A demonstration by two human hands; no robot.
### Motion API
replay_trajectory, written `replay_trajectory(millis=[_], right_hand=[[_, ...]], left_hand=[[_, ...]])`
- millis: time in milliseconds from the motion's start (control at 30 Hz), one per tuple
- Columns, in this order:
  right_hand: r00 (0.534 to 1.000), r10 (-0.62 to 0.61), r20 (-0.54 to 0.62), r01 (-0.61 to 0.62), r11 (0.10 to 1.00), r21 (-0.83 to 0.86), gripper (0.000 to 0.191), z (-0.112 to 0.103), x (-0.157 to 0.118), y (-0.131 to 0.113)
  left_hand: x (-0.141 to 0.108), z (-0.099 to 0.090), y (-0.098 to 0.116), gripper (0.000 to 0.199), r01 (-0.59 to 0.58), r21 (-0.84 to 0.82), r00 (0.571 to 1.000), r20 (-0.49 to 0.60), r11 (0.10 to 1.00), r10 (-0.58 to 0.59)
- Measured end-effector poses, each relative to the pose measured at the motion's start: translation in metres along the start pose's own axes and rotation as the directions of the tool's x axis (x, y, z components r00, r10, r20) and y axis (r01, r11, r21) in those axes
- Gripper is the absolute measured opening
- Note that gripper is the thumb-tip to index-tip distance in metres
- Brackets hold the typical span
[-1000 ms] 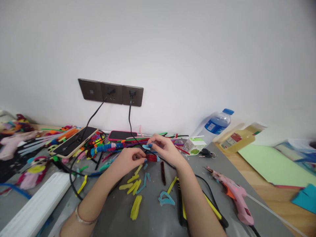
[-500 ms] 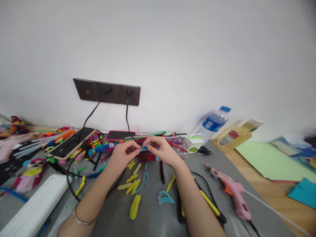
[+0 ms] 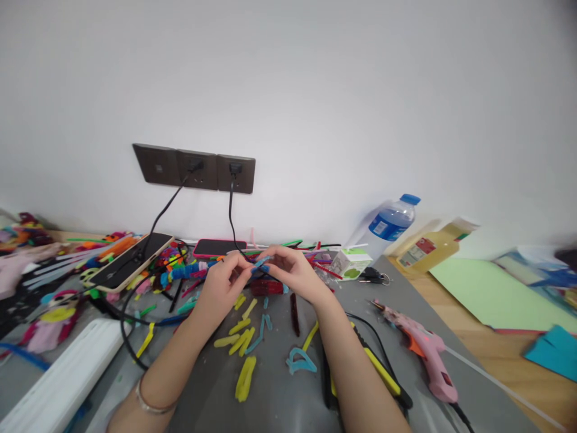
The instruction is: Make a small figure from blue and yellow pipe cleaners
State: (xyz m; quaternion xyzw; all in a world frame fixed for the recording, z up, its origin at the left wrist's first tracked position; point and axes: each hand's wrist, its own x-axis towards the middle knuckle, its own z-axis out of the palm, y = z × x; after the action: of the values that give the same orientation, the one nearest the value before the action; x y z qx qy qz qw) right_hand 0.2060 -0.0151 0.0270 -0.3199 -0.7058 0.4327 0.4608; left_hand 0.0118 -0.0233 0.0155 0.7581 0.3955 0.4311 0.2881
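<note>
Between the fingertips of both hands is a short blue pipe cleaner point(image 3: 261, 263), held above the grey table. My left hand point(image 3: 228, 282) pinches its left end and my right hand point(image 3: 293, 273) its right end, the two hands nearly touching. Just below them lies a dark red bundle point(image 3: 267, 288), partly hidden. Closer to me are several short yellow pipe cleaner pieces point(image 3: 246, 379), thin light blue pieces point(image 3: 259, 337), a brown piece point(image 3: 294, 314) and a bent light blue loop point(image 3: 301, 361) joined to a yellow stem.
Right of my arm lie yellow-and-black pliers point(image 3: 381, 370) and a pink glue gun point(image 3: 428, 349). A small box point(image 3: 351, 263), water bottle point(image 3: 393, 222) and yellow bottle point(image 3: 424, 249) stand behind. Leftward are a phone point(image 3: 133, 263), cables, a white power strip point(image 3: 63, 379) and a doll point(image 3: 54, 319).
The fingers have shifted slightly, and more of the blue pipe cleaner shows between them, now slanting up to the right. Nothing else on the table has moved.
</note>
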Motion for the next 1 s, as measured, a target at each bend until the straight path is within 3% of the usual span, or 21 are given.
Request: replay_trajectory(millis=[233,467,600,700,800,1000], right_hand=[[0.998,-0.017,-0.053,0.014,0.999,-0.050,0.017,0.002,0.001,0.002],[0.996,0.027,-0.082,-0.027,1.000,0.008,0.020,0.002,0.002,0.002],[0.999,0.037,-0.010,-0.036,0.997,0.070,0.020,-0.005,0.000,-0.003],[0.996,0.028,0.085,-0.037,0.994,0.103,0.021,-0.008,-0.002,-0.009],[0.988,0.041,0.147,-0.058,0.991,0.118,0.019,-0.008,-0.003,-0.011],[0.990,0.037,0.138,-0.052,0.992,0.111,0.014,-0.005,-0.002,-0.012]], left_hand=[[-0.001,0.002,0.001,0.019,-0.031,0.032,0.999,0.012,0.999,0.030],[0.001,0.005,0.004,0.019,0.028,-0.106,0.997,0.077,0.994,-0.020],[0.003,0.002,0.008,0.024,0.131,-0.286,0.984,0.158,0.949,-0.088],[0.003,0.000,0.006,0.026,0.271,-0.405,0.948,0.267,0.873,-0.171],[0.002,0.000,0.003,0.028,0.373,-0.475,0.919,0.309,0.797,-0.246],[0.002,0.003,0.003,0.024,0.451,-0.525,0.881,0.391,0.722,-0.266]])
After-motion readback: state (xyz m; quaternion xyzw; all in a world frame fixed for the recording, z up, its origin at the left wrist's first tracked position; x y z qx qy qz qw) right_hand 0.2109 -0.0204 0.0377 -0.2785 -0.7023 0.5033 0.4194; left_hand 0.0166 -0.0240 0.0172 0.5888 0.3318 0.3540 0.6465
